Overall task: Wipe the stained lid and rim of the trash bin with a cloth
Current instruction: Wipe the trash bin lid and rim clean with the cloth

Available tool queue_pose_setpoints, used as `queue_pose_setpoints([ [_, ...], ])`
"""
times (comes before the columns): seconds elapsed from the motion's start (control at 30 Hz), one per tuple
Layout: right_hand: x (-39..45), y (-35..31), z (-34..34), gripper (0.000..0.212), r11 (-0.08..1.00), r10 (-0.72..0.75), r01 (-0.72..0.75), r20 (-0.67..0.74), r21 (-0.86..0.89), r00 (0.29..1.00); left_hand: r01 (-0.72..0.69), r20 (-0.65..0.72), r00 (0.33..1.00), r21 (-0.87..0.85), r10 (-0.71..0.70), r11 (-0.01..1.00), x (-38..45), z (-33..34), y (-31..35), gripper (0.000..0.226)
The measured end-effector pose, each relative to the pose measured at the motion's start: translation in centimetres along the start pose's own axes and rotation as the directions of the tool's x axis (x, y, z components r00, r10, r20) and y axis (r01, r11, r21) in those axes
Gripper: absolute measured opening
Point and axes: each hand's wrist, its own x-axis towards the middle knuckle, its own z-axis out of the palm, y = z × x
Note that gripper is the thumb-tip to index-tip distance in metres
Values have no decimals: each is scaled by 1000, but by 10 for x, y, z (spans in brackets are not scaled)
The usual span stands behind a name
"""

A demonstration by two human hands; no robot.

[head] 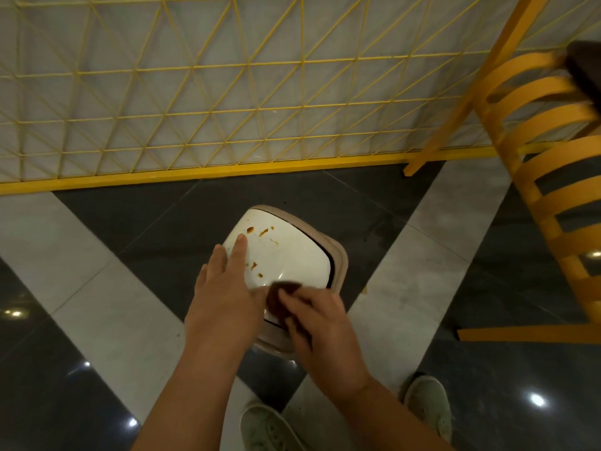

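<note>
A small trash bin stands on the floor below me, with a white lid (292, 255) inside a beige rim (340, 258). Brown stains (257, 231) spot the lid's far part, and more lie near its middle. My left hand (224, 288) rests flat on the lid's left side, fingers spread. My right hand (320, 323) presses a dark brown cloth (279, 292) onto the lid's near edge. The near part of the rim is hidden by both hands.
A yellow wire-mesh fence (195, 92) with a yellow base bar runs behind the bin. A yellow slatted chair (546, 177) stands at the right. The floor is glossy dark and grey tile. My two pale shoes (426, 405) are just behind the bin.
</note>
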Motion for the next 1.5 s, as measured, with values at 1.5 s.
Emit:
queue_pose_setpoints([
  [1.5,0,73,-32,43,937,143,-102,98,-334,985,5,11,1000,9,-5,1000,1,-1,3,81],
])
